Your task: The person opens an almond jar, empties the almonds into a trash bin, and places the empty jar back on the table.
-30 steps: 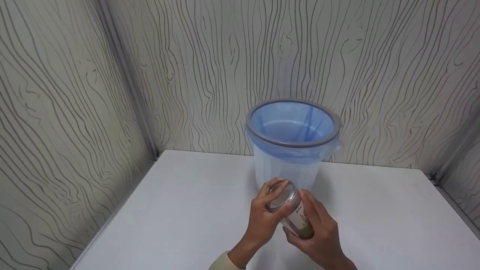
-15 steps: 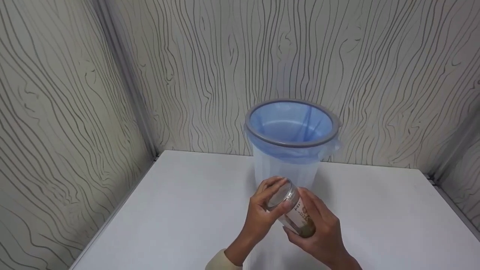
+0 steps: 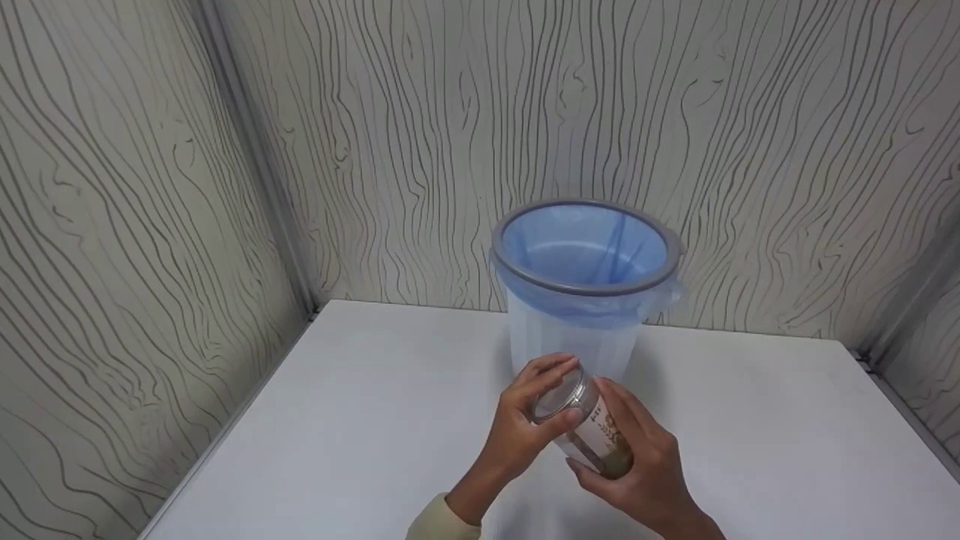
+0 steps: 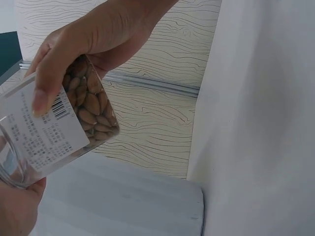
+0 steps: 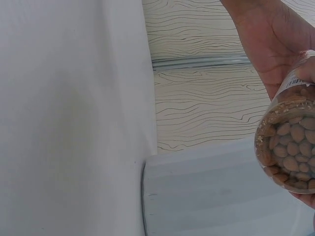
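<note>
gripping the clear, ring-edged end: the left hand (image 3: 517, 424) is holding it between bent fingers and thumb, parted about the end's width.
gripping the lower body: the right hand (image 3: 646, 459) is holding its fingers and thumb round the smooth curve.
jar (image 3: 589, 436): transparent, roughly cylindrical, lying tilted between both hands, above the table (image 3: 375, 420).
almonds (image 4: 93, 105): brown, oval, filling the base end.
label (image 4: 47, 140): white, flat, showing barcode and small print.
bin (image 3: 574, 341): pale, tapering, standing behind the jar.
liner (image 3: 555, 262): thin blue film, draping over the bin's wall.
wall (image 3: 435, 150): displaying dark wood-grain lines.
</note>
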{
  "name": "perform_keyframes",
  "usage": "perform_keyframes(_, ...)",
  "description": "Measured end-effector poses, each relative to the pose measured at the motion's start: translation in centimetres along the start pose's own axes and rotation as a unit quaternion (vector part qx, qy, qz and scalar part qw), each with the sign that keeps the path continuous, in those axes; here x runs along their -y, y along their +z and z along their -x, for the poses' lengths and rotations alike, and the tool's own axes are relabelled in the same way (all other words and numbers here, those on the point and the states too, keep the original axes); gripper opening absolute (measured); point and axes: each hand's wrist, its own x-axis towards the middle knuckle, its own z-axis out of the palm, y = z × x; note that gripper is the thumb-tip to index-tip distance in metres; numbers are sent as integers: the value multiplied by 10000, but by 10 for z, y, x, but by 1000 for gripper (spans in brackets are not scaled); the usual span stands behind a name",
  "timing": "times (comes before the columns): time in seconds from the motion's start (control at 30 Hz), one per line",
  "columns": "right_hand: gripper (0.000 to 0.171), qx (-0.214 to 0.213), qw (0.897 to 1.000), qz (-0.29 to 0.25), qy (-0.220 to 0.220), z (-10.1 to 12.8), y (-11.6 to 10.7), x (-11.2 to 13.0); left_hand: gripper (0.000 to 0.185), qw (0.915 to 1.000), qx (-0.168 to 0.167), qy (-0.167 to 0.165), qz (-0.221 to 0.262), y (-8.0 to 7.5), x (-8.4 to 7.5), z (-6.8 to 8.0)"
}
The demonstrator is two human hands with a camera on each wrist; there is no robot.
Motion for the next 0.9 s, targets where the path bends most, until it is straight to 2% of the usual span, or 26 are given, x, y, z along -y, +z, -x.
perform_keyframes(0.2, 109, 12, 10000, 61, -38, 1, 2, 1, 48, 9996, -193, -52, -211, 2, 1, 1)
perform_keyframes(0.57, 103, -39, 9999, -48, -103, 6, 8, 3, 46, 9992, -376, -114, 62, 6, -4, 2)
perform_keyframes(0.73, 87, -206, 9983, 414, -358, 7, 10, 1, 44, 9976, -581, -329, 163, 10, -3, 4)
perform_keyframes(0.9, 91, -256, 9972, 582, -404, 7, 11, -1, 43, 9957, -754, -522, 109, 13, -3, 4)
